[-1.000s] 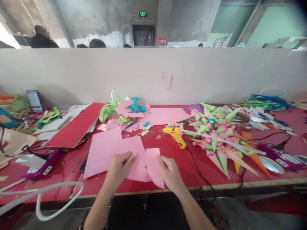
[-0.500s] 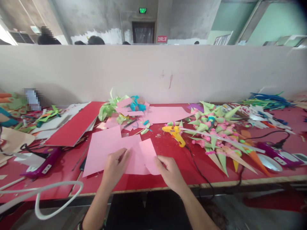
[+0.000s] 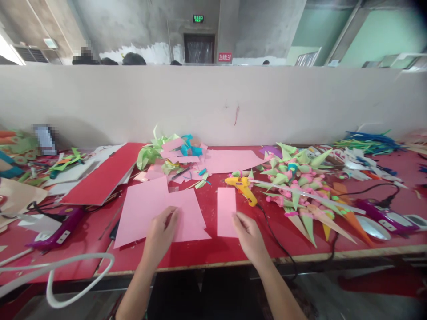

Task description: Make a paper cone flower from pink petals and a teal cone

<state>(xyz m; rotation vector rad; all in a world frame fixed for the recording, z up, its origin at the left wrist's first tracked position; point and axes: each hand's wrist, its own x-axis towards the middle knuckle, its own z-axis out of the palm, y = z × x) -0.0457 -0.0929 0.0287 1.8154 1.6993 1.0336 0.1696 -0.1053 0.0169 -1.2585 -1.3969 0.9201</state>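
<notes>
In the head view, my right hand [image 3: 249, 234] pinches the lower right edge of a small pink paper rectangle [image 3: 227, 209]. The rectangle stands apart from the other sheets, over the red tabletop. My left hand [image 3: 163, 232] is closed, thumb against fingers, at a larger pink paper sheet [image 3: 189, 215]; its grip covers part of that sheet's left side. Another big pink sheet [image 3: 142, 209] lies to the left, partly behind this hand. A yellow hot glue gun [image 3: 243, 187], a long clear glue stick projecting from its back, rests beyond my right hand.
Several paper cones with pink trim [image 3: 300, 178] are heaped at the right. Pink and green scraps [image 3: 180, 155] lie at the back, before a pale partition [image 3: 200, 102]. A red board [image 3: 103, 175] and purple power strips [image 3: 60, 229] flank the work area; a black cord [image 3: 275, 240] crosses the front edge.
My right hand has moved right with the small pink rectangle, away from the larger sheet, and the rectangle has turned upright. My left hand has stayed almost in place.
</notes>
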